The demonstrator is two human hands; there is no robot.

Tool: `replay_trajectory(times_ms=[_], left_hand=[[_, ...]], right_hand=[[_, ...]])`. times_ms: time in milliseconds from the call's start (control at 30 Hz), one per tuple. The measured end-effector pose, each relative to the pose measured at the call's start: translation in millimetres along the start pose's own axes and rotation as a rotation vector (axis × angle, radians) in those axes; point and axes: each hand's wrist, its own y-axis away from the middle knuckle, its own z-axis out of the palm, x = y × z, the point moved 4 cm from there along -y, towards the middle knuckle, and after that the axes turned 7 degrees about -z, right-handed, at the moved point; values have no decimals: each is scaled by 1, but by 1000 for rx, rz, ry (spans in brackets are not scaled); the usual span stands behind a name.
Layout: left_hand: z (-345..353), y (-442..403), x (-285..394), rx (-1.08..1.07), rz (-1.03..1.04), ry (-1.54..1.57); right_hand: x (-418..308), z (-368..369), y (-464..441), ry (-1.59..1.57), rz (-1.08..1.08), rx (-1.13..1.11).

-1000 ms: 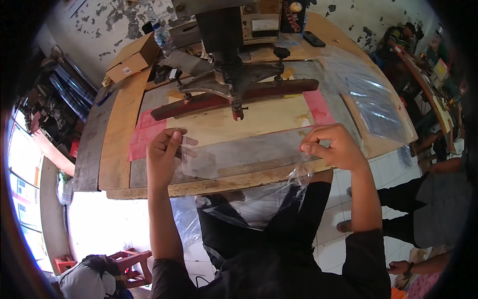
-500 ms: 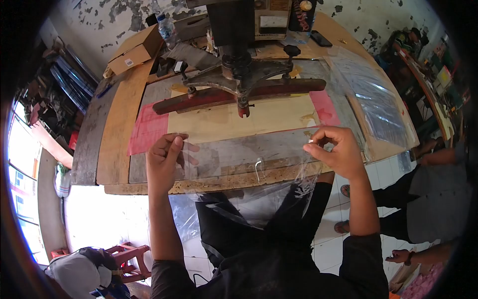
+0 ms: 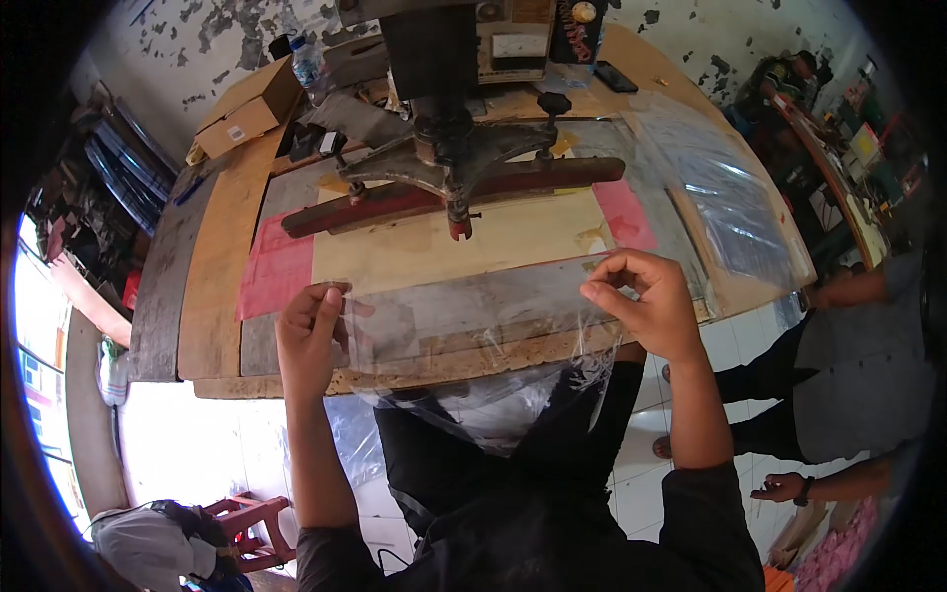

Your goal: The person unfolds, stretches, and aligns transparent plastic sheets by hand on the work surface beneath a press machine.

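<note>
A clear plastic sheet [image 3: 473, 345] hangs between my two hands over the front edge of the worktable, its lower part drooping toward my lap. My left hand [image 3: 318, 321] pinches its left upper corner between thumb and forefinger. At the other end, my right hand [image 3: 641, 291] grips the right upper corner in a similar pinch. Just beyond the sheet lies a cream-coloured sheet [image 3: 464, 240] with pink pieces at its ends. Above that is a press with a long red-edged bar [image 3: 395, 204] and a black metal frame [image 3: 454, 163].
On the right of the table [image 3: 222, 296] is a stack of clear plastic sheets [image 3: 735, 217]. A cardboard box [image 3: 242, 109], a water bottle [image 3: 308, 64] and a phone [image 3: 616, 77] are at the back. A person in grey [image 3: 858, 365] stands at right; another sits farther back.
The camera view has shifted slightly, so the table and press appear further left. Both hands still hold the plastic sheet, the left one a little lower in view.
</note>
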Motion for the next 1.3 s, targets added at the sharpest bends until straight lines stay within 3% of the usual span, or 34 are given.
replay_trajectory(times_ms=[567,800,900,1000,1100,1167,1300], left_hand=[[0,11,-11,52,-37,-34],[16,18,-2,61,-112,55],[22,16,-2,111,-71,-32],[27,10,6,100,-107,-96],[30,-15,4,20,24,-377],[31,-33,-7,-1,46,-461],[41,-60,-6,-34,146,-668]], right_hand=[[15,0,4,-161,66,-18],[28,9,4,-145,40,175],[19,8,1,-111,136,244],[13,-2,-21,71,27,298],[42,-3,-51,82,62,176],[77,3,-69,312,93,8],[99,13,-90,471,55,-17]])
